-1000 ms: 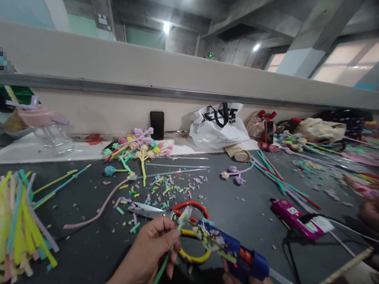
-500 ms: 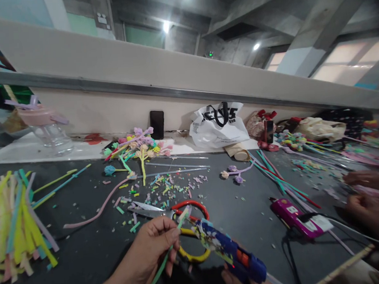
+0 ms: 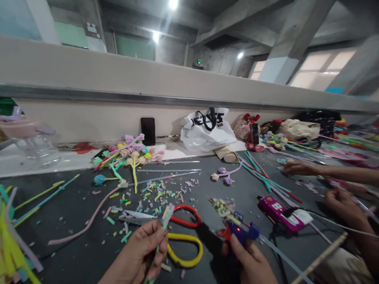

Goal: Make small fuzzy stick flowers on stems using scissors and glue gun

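Between the thumb and fingers of my left hand (image 3: 144, 249) is a thin green stem (image 3: 149, 281) with a pale purple and green tip (image 3: 167, 214). My right hand (image 3: 253, 262) grips a blue hot glue gun (image 3: 241, 231) with an orange-red trigger and a small red light. Its nozzle end is crusted with colourful scraps and points up and left, apart from the stem. A clear glue stick (image 3: 288, 260) trails from its back. Scissors with red and yellow handles (image 3: 201, 250) lie open on the table, partly behind my left hand.
Yellow strips (image 3: 10, 256) pile up at left. Cut bits (image 3: 160, 191) scatter mid-table near fuzzy flowers (image 3: 133, 147). A magenta power box (image 3: 285, 213) with cables sits at right, beside a co-worker's hands (image 3: 344, 201). A white bag (image 3: 206, 134) and a phone (image 3: 148, 131) stand behind.
The glue gun has swung away from the stem tip to the right, and its nozzle now points further up. My left hand still holds the stem. The view has shifted right.
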Motion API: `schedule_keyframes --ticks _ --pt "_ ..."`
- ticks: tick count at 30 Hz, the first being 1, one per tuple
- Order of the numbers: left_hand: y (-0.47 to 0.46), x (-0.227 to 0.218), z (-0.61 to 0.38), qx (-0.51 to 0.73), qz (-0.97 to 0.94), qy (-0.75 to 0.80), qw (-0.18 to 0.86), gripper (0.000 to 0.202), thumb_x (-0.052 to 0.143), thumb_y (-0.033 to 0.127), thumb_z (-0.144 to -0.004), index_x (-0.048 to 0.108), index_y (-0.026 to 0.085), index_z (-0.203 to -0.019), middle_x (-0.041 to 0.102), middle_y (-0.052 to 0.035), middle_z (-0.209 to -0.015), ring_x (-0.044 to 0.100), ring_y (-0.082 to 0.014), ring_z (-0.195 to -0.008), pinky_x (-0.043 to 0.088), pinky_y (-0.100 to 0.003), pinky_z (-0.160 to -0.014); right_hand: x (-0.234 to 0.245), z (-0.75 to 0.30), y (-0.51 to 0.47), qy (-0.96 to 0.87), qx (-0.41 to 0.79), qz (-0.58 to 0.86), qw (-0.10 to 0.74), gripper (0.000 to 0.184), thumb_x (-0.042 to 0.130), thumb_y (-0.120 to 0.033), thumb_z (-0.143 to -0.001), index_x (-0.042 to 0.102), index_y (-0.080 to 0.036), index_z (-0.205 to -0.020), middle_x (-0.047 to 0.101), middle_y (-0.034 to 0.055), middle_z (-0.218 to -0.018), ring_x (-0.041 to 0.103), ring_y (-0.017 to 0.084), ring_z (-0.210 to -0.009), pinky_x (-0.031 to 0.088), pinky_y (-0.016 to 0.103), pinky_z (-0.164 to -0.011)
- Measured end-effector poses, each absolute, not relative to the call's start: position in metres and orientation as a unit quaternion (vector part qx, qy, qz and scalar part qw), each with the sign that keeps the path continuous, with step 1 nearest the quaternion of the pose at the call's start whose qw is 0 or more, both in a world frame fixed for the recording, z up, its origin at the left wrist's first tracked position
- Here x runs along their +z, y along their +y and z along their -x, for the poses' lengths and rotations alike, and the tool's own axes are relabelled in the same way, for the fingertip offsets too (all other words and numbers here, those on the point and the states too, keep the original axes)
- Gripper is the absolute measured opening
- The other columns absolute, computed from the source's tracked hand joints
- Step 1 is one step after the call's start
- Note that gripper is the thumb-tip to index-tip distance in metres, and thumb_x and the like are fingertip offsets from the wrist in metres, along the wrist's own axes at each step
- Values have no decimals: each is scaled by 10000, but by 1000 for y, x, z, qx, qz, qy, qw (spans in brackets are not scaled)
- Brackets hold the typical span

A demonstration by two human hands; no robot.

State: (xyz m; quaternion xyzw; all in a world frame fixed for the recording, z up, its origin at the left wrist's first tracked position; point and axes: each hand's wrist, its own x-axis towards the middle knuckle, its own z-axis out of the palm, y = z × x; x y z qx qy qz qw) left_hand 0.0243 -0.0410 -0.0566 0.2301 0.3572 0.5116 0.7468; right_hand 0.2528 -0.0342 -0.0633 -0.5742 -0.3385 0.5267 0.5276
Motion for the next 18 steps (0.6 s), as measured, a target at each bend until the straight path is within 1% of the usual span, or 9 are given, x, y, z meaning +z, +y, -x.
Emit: schedule_keyframes --ticks 1,3,5,7,10,14,16,18 --pt "-41 -57 -22 517 -219 347 751 221 618 278 -754 465 161 -646 461 61 -506 263 2 -323 235 -92 -280 -62 -252 -32 -290 574 536 547 215 690 -342 -690 636 -197 -839 678 -16 -784 575 119 -637 491 195 -617" --pt "-41 -59 -18 531 -201 327 755 204 632 265 -748 470 162 -679 456 63 -534 281 1 -346 242 -84 -286 -59 -250 -26 -198 646 475 563 218 677 -298 -717 604 -191 -892 677 -10 -817 593 103 -643 504 202 -657" --pt "-40 -60 -15 548 -194 312 751 194 637 250 -747 473 161 -694 455 60 -559 304 -4 -372 252 -77 -287 -55 -250 -21 -130 680 454 561 155 653 -258 -744 593 -170 -856 674 7 -784 615 104 -649 511 211 -678" --pt "-39 -60 -12 559 -196 299 749 179 618 233 -765 473 156 -692 455 58 -574 310 -3 -381 263 -72 -285 -52 -252 -15 -94 695 458 546 95 605 -239 -784 581 -154 -816 667 20 -736 627 109 -625 516 218 -645" --pt "-35 -56 -8 568 -191 291 746 160 581 210 -794 473 151 -692 450 59 -575 308 3 -370 278 -65 -281 -47 -256 -8 -81 720 467 507 73 548 -215 -822 557 -144 -809 660 33 -696 639 124 -605 514 243 -604" --pt "-31 -42 1 591 -170 293 732 130 528 159 -822 482 135 -703 446 50 -584 328 9 -364 293 -58 -280 -39 -262 -2 -104 750 477 447 75 542 -200 -826 530 -134 -858 670 73 -696 644 139 -597 493 250 -584" --pt "-31 -30 9 605 -160 298 721 138 472 141 -850 487 128 -713 444 40 -601 343 9 -370 303 -57 -284 -35 -266 0 -127 757 487 415 107 548 -219 -823 535 -133 -884 676 88 -715 651 154 -626 485 253 -582" --pt "-34 -15 19 617 -153 303 710 172 410 133 -876 493 122 -726 435 34 -608 349 8 -371 308 -57 -281 -32 -271 0 -146 766 496 381 122 550 -238 -821 554 -134 -886 681 92 -746 661 176 -696 483 264 -603"
